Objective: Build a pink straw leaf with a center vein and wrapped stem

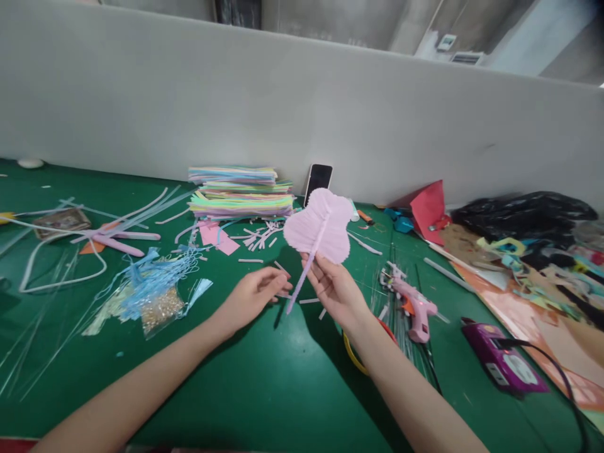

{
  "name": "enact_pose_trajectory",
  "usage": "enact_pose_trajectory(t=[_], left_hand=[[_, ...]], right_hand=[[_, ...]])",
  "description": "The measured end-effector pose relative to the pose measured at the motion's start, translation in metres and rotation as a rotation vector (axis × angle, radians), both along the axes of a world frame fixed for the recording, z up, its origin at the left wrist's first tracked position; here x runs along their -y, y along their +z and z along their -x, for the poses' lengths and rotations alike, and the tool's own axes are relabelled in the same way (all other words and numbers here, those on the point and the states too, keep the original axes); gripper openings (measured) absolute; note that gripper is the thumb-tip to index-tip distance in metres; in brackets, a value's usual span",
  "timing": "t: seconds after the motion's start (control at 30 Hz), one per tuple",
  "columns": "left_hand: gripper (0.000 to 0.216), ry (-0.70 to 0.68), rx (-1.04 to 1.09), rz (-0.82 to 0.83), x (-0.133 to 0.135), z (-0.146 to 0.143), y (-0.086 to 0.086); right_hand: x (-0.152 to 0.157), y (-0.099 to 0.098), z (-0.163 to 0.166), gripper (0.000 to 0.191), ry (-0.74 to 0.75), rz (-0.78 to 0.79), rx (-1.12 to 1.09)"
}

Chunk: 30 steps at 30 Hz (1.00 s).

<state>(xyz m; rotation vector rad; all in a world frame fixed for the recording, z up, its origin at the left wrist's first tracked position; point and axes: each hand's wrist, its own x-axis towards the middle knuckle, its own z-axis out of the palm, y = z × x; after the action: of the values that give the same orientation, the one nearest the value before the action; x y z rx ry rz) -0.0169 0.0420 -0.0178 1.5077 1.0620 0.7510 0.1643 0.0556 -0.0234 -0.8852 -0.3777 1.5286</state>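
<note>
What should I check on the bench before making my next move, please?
1. Lilac piece secured: ok, the right hand holds it near the base of its stem.
2. Left hand free: cannot tell, its fingers are curled close to small scraps.
3. Work area free of offcuts: not ok, short pale strips lie near both hands.
4. Pink glue gun apart from the hands: ok, it lies on the table beyond the right forearm.
5. Yellow and red ring clear of the right forearm: cannot tell, the arm partly hides it.
</note>
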Motion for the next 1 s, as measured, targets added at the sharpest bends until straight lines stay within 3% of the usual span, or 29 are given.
enact_pose_trajectory(t=[0.03,0.1,0.2,0.37,0.57,0.83,1.0], left_hand=[[0.036,-0.058,0.083,0.169,-0.001,-0.002,0.001],[0.038,-0.116,0.208,0.355,-0.003,-0.007,0.001],[0.037,-0.126,0.29,0.417,-0.005,-0.009,-0.004],[0.035,-0.149,0.292,0.431,-0.006,-0.007,-0.018],[0.036,-0.126,0.274,0.395,-0.005,-0.01,-0.028],[0.043,0.147,0.355,0.162,-0.024,0.003,-0.019],[0.035,0.192,0.335,0.156,-0.028,0.009,-0.017]], right_hand=[[0.0,0.0,0.002,0.012,-0.003,-0.008,0.0],[0.0,0.0,0.006,0.013,0.003,-0.021,-0.001],[0.002,0.001,0.01,0.012,0.035,-0.027,-0.002],[0.003,-0.005,0.008,0.019,0.121,0.008,0.018],[0.002,-0.015,0.009,0.024,0.103,-0.023,0.059],[0.013,-0.013,0.012,0.032,0.272,-0.049,0.149],[0.014,-0.012,0.015,0.037,0.198,-0.086,0.197]])
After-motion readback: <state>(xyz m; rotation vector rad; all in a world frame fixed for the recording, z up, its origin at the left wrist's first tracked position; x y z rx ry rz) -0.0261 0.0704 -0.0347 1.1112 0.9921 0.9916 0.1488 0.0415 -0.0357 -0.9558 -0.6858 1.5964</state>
